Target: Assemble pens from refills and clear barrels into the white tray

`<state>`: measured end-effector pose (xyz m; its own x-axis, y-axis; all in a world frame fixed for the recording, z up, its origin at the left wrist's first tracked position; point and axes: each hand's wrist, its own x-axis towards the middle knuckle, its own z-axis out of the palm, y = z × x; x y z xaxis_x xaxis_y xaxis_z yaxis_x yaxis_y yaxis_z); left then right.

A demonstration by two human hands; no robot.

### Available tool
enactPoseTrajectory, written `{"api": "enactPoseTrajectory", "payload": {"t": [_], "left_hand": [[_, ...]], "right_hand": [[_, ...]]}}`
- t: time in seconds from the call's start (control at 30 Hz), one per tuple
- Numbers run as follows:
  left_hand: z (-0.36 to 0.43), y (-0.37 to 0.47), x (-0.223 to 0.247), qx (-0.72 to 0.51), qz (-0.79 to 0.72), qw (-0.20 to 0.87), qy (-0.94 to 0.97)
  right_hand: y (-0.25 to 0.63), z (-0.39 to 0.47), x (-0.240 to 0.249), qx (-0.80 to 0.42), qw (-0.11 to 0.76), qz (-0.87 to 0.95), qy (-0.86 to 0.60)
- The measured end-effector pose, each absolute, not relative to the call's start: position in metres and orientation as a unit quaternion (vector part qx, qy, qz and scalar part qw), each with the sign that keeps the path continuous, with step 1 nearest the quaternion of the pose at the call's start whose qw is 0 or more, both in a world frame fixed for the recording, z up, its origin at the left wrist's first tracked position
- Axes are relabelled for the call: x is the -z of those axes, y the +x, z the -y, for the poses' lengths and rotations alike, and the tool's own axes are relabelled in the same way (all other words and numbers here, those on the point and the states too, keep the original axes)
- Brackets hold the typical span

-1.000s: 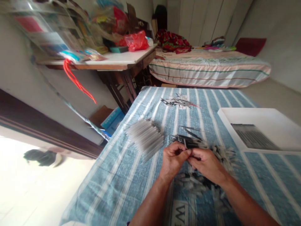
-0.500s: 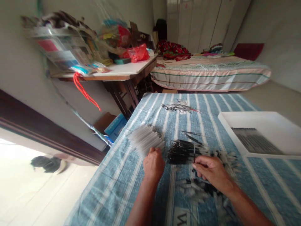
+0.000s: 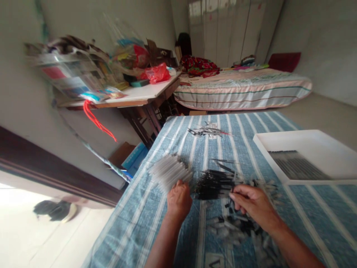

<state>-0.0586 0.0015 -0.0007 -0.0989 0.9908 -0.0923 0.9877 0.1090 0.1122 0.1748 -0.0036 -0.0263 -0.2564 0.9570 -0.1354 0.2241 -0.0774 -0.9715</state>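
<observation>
My left hand is closed at the near right edge of a pile of clear whitish tubes; what its fingers grip, if anything, is hidden. My right hand pinches a thin dark piece at the right end of a pile of black sticks. Loose whitish and black caps lie below and beside the right hand. Beyond the piles, some thin dark pens or refills lie on the striped blue cloth. A white tray at the right holds a row of grey tubes.
A side table at the left back carries bags and a red plastic bag. Behind is a bed. A blue box stands on the floor left of the cloth, with dark shoes farther left.
The view has shifted slightly. The thin dark piece in my right hand stood upright above the fingers before; now less of it shows. My left hand remains at the whitish tubes.
</observation>
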Motion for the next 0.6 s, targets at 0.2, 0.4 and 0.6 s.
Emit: {"api": "enactPoseTrajectory", "payload": {"t": [0.2,0.4,0.6], "left_hand": [[0.002,-0.059,-0.008,0.006,-0.738,0.079,0.67],[0.002,-0.04,-0.022,-0.223,-0.618,0.194,0.728],[-0.001,-0.009,-0.033,-0.318,-0.518,0.296,0.737]], "right_hand": [[0.175,0.002,0.017,-0.549,0.408,0.537,-0.494],[0.164,-0.003,0.002,-0.582,0.55,0.412,-0.435],[0.165,-0.012,-0.012,-0.564,0.622,0.361,-0.406]]}}
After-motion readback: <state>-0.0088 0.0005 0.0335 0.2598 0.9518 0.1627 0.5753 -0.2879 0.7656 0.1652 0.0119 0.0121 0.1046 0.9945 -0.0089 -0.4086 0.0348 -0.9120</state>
